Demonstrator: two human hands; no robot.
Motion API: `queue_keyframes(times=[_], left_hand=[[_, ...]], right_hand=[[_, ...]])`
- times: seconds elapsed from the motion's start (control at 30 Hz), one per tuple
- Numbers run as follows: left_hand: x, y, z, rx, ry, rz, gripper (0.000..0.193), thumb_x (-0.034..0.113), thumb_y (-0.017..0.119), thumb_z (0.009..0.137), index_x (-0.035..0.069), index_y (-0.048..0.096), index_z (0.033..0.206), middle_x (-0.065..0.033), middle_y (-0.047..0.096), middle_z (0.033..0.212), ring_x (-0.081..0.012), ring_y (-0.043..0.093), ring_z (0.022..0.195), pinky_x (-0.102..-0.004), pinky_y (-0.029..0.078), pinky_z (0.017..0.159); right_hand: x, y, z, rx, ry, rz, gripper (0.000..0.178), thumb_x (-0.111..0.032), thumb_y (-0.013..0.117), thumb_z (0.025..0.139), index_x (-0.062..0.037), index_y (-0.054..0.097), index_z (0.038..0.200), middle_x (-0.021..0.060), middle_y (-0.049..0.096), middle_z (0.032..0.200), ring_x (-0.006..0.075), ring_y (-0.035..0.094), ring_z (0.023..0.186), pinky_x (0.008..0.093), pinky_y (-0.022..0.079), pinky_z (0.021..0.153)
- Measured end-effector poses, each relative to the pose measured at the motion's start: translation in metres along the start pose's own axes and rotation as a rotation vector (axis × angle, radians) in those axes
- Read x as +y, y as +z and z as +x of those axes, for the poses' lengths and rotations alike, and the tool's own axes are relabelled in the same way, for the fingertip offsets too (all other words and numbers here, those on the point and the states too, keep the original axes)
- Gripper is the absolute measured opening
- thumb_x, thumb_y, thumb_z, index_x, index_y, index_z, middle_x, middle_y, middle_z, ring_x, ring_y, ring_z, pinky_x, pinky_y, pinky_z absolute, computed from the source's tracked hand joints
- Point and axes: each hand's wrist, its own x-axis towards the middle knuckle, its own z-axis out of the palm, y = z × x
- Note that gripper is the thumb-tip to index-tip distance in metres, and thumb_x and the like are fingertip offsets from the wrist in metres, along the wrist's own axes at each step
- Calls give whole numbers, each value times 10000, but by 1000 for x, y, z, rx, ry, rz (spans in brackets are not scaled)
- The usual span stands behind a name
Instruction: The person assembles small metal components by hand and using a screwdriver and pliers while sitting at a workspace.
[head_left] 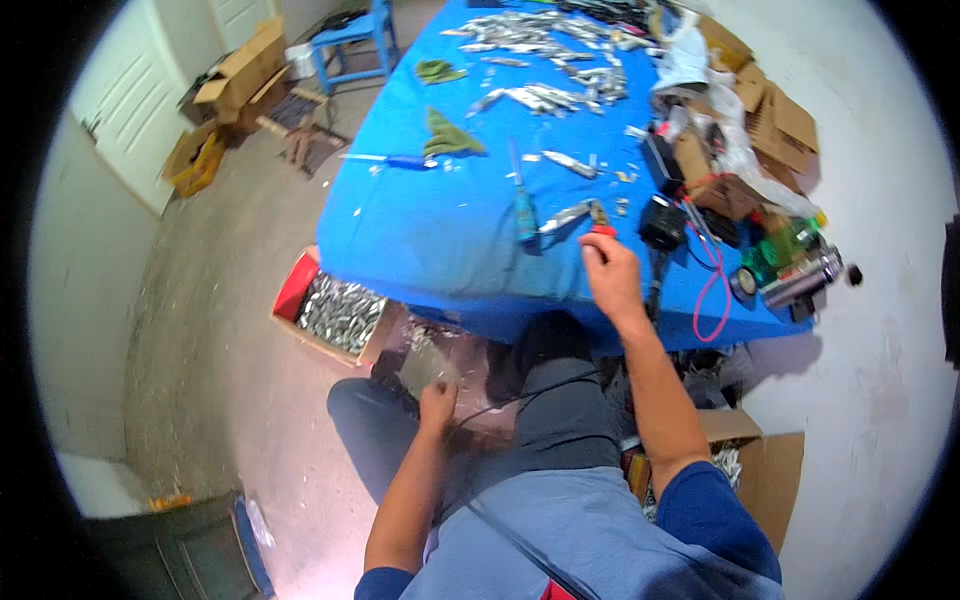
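My right hand (613,277) is closed around the red handles of a pair of pliers (600,218) over the right part of the blue-covered table (430,240). The plier jaws are beside a crumpled silvery piece (566,216) lying on the cloth; I cannot tell whether they touch. My left hand (437,402) is low beside my left leg, below the table edge. Its fingers are closed on a flat greyish-green piece (426,366) whose kind is unclear. A teal-handled screwdriver (525,215) lies near the pliers, and a blue-handled screwdriver (405,161) farther left.
Many silvery pieces (545,97) are heaped at the table's far end. Green cloths (452,135) lie nearby. A box (290,285) of small metal parts stands on the floor at left. Along the right edge are a pink cable (712,300), a green bottle (780,250) and cardboard (780,120).
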Motion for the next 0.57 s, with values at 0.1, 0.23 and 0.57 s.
queue_keyframes(times=[0.1, 0.23, 0.57], left_hand=[[-8, 6, -4, -81, -25, 145, 448, 365, 636, 836, -74, 688, 908, -259, 677, 799, -364, 687, 782, -426, 506, 733], [-10, 2, -11, -75, 43, 197, 432, 359, 629, 834, -64, 692, 898, -259, 679, 806, -381, 687, 798, -425, 513, 751], [-55, 14, -2, 35, 205, 134, 422, 354, 644, 880, -55, 670, 777, -133, 610, 600, -205, 577, 560, -388, 459, 572]], right_hand=[[5, 0, -3, 32, -31, -37, 179, -124, 608, 857, -18, 695, 972, 178, 691, 955, 332, 665, 901, 401, 514, 809], [-5, 3, -4, 17, -4, -45, 195, -145, 619, 848, -22, 693, 980, 184, 685, 950, 334, 659, 902, 410, 510, 800], [-3, 33, 36, -263, 28, -144, 455, -287, 621, 895, -62, 567, 1286, 256, 673, 974, 411, 649, 935, 508, 481, 850]])
